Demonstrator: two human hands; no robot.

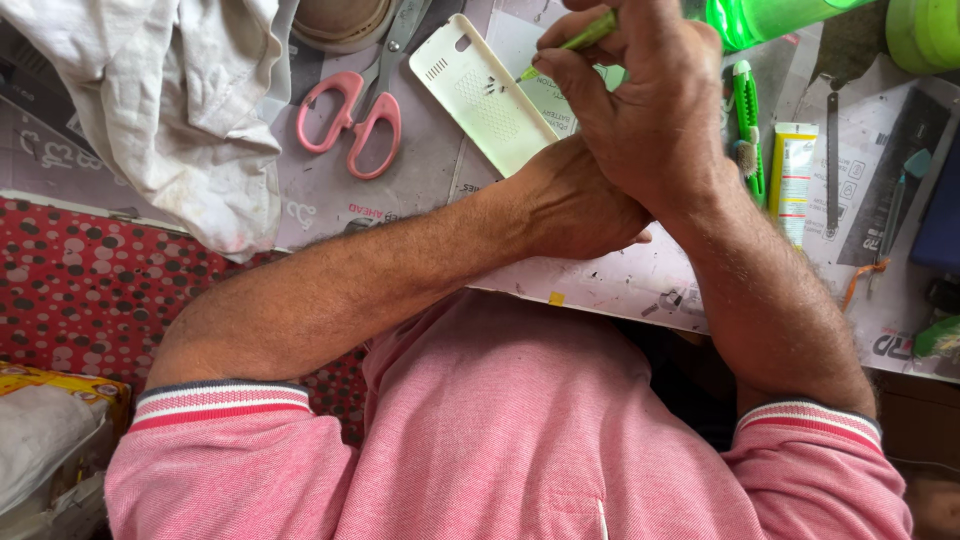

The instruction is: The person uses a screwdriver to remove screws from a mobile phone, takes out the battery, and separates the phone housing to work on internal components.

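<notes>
Pink shirt (520, 440) nearest; right hand (640, 110) pinches a green tool (585, 35) beside the white phone cover (485, 95); left hand (575, 205) beneath, grip indeterminate. Advise steady bracing.

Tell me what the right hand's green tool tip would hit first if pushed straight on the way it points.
Probably the cream phone back cover: the right hand aims the green tool down-left at its edge, though the tip's height above it is unclear.

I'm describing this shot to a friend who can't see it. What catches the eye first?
The right hand, top centre, pinches a thin green tool, crossed over the left hand. Left of them lie a cream phone cover and pink-handled scissors.
</notes>
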